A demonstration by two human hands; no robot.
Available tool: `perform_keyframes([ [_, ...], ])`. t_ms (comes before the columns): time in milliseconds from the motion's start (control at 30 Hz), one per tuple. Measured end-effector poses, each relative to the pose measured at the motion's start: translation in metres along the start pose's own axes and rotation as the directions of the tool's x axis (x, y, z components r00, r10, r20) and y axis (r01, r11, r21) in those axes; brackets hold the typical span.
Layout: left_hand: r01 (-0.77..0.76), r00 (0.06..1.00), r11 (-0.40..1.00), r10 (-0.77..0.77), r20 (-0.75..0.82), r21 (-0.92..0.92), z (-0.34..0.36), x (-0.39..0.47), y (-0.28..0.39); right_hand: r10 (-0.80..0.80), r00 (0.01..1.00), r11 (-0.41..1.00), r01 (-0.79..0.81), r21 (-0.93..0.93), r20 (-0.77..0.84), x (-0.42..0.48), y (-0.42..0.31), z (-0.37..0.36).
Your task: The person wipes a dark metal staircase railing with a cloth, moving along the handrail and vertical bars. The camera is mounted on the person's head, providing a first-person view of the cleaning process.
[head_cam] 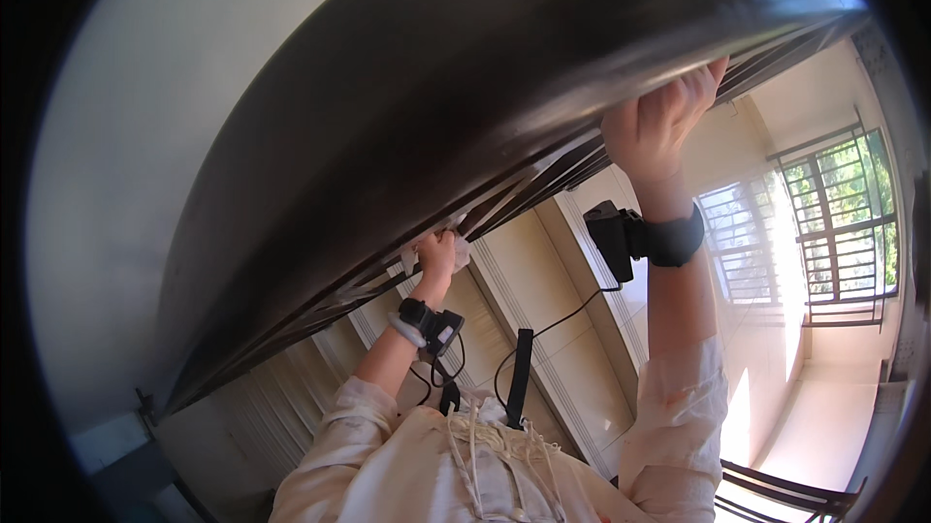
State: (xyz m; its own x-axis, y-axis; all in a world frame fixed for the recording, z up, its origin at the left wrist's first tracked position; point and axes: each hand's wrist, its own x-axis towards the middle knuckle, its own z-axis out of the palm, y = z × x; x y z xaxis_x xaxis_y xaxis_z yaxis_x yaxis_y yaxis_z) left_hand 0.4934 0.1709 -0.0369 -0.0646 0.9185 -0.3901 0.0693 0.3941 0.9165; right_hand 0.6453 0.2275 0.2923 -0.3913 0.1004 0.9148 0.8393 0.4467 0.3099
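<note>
A large dark, glossy handrail (407, 108) runs diagonally across the view, close to the camera. Beneath it are dark bars of a stair railing (502, 199). My left hand (436, 254) is at the underside of the rail among the bars, with a pale crumpled cloth or tissue (461, 252) in its fingers. Higher up on the right, my right hand (662, 116) is curled against the rail's lower edge, its fingertips partly hidden by the rail. Both wrists wear black straps with small devices and cables.
Tiled stairs (538, 297) descend below the railing. A barred window (840, 217) is at the right, and another dark railing (785, 490) shows at the lower right. A cable hangs between my forearms.
</note>
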Motion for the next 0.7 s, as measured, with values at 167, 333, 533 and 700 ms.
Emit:
perform_keyframes([
  [167,-0.45,0.86,0.747,0.51,-0.013,-0.49,-0.017,-0.071,0.089,0.048,0.994,0.999,-0.049,0.004,0.093,0.005,0.003,0.001],
  [333,-0.694,0.716,0.719,0.681,-0.155,-0.042,0.005,-0.03,0.03,0.032,0.997,0.999,-0.033,0.01,0.076,0.01,0.003,0.003],
  [533,0.032,0.995,0.995,-0.023,-0.096,0.095,0.011,0.004,-0.035,0.037,0.998,0.999,-0.038,0.027,0.056,0.012,0.009,0.007],
  [700,-0.14,0.987,0.973,0.122,-0.108,-0.181,0.014,-0.005,0.004,0.061,0.997,0.998,-0.062,0.019,0.051,0.02,0.012,0.011],
])
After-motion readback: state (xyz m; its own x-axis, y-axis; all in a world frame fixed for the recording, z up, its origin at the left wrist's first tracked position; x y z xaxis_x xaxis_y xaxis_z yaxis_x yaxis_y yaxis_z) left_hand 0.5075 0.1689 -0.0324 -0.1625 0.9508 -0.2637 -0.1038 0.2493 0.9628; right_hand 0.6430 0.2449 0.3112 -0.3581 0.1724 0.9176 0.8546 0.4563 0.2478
